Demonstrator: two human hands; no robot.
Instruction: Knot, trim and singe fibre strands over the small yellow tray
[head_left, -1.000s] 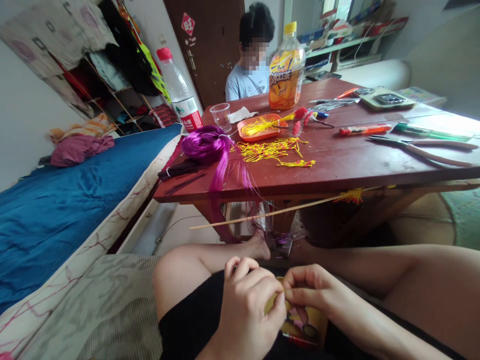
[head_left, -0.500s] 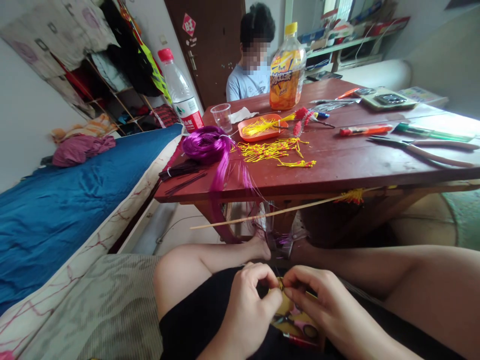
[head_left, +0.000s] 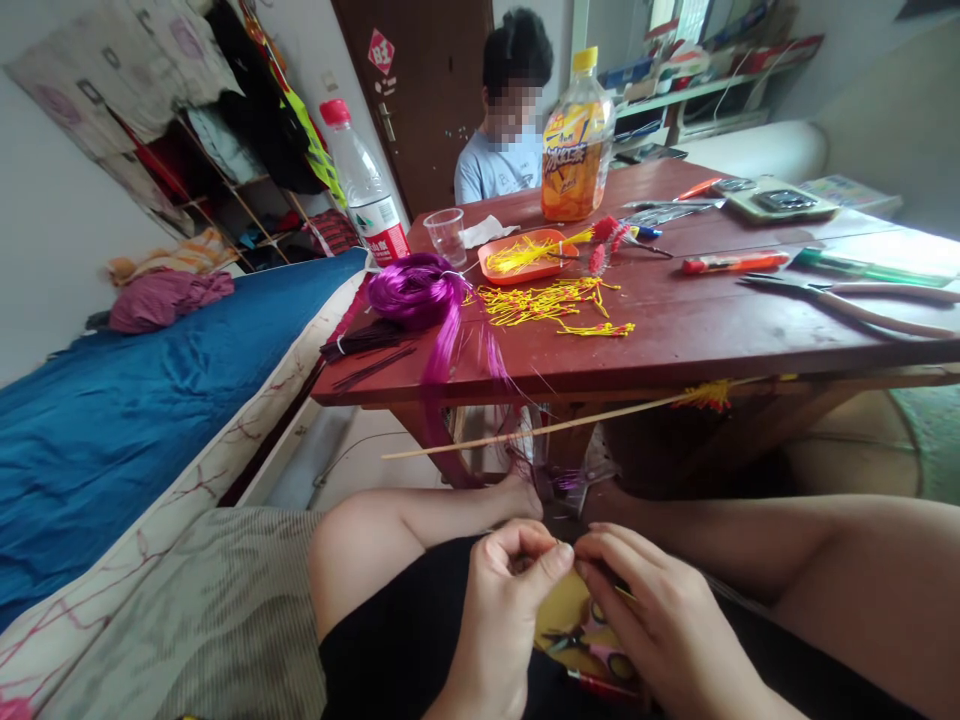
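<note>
Above my lap, my left hand (head_left: 514, 600) pinches thumb against forefinger, and my right hand (head_left: 645, 600) pinches at the same spot, fingertips nearly touching. Whatever they hold is tiny and mostly covered by the fingers, so I cannot make it out. Below them on my lap lies a yellowish surface (head_left: 556, 612) with pink-handled scissors (head_left: 611, 658) and a red object (head_left: 600, 686) on it, partly hidden by my right hand. On the table ahead are a purple bundle of thread (head_left: 412, 290) and yellow stems with red tips (head_left: 540, 302).
The red-brown table (head_left: 660, 350) carries an orange tray (head_left: 525, 275), a tea bottle (head_left: 577, 150), a clear bottle (head_left: 367, 190), a plastic cup (head_left: 446, 235) and pliers (head_left: 832, 292). A thin stick (head_left: 525, 432) juts below its front edge. A person (head_left: 499, 160) sits across. A bed (head_left: 165, 400) stands left.
Both pinched hands have shifted slightly and turned, with the fingertips now closer together. More of the yellowish surface and the scissors shows beneath them. The table's things stay put.
</note>
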